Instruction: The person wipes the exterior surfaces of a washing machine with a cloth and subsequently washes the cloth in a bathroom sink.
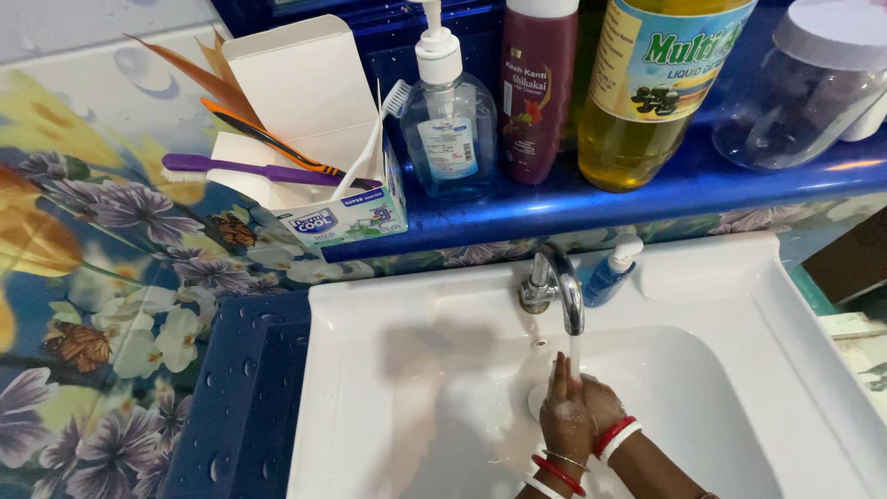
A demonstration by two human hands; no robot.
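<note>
White washbasin (pixel 739 305), rectangular, set against a flower-patterned tiled wall; chrome tap (pixel 557 286) at the middle of its far rim, a thin stream of water (pixel 574 356) running from the spout. Left hand (pixel 565 420) and right hand (pixel 602 402) in the bowl directly under the spout, pressed palm to palm with fingers pointing up toward the stream, wet and soapy, holding nothing but each other; red and white bangles (pixel 617 436) on both wrists. Small blue bottle with white cap (pixel 612 270) lying on the basin's far rim just right of the tap. Blue shelf (pixel 665 189) above the basin, carrying, left to right: an open white carton (pixel 319 139) holding a purple toothbrush (pixel 245 170), an orange-and-black toothbrush (pixel 268 140) and a white toothbrush (pixel 377 139); a clear pump dispenser of bluish liquid (pixel 449 115); a dark maroon bottle (pixel 537 88); a large bottle of yellow liquid (pixel 647 88); a clear jar with white lid (pixel 804 88), at the right edge. Dark blue tile beaded with water drops (pixel 245 397) near left of the basin.
</note>
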